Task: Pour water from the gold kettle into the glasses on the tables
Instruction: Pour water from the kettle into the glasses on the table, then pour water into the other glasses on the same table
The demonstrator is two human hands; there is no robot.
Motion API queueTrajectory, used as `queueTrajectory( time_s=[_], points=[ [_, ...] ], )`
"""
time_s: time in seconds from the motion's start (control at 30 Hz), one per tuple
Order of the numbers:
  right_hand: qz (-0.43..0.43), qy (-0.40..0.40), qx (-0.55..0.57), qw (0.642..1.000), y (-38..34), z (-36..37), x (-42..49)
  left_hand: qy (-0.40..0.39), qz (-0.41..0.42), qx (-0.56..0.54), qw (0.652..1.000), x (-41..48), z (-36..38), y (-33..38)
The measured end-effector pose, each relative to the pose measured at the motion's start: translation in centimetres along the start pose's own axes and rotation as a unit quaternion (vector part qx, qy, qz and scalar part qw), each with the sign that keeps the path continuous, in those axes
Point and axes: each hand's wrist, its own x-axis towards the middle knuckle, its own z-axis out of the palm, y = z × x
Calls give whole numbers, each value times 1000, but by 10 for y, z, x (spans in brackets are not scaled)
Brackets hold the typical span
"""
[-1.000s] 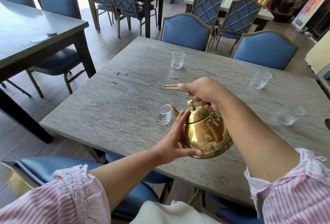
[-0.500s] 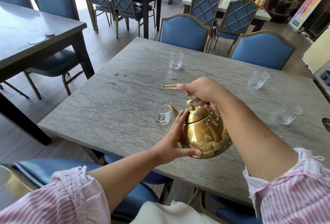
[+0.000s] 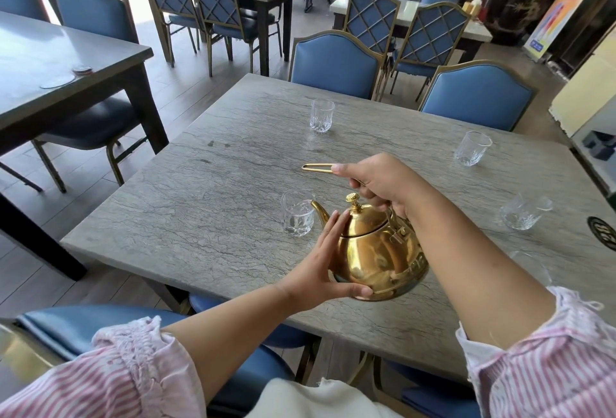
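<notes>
Right hand gripping gold kettle handle, left hand flat against its side, spout at glass

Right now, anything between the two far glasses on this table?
No. In the head view, the tabletop between the far left glass and the far right glass is bare; the kettle is held nearer the person.
</notes>
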Motion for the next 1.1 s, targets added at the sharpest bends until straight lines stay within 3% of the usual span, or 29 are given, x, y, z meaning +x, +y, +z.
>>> queueTrajectory(
  time_s=[0.3,0.6,1.1],
  points=[
    [-10,78,110,991,35,3,-14,-32,12,104,994,1,-5,-8],
    [-48,184,244,951,77,-1,-56,-85,40,239,967,3,0,-1],
    [-83,292,302,904,87,-46,-161,-143,179,242,943,3,43,81]
  ],
)
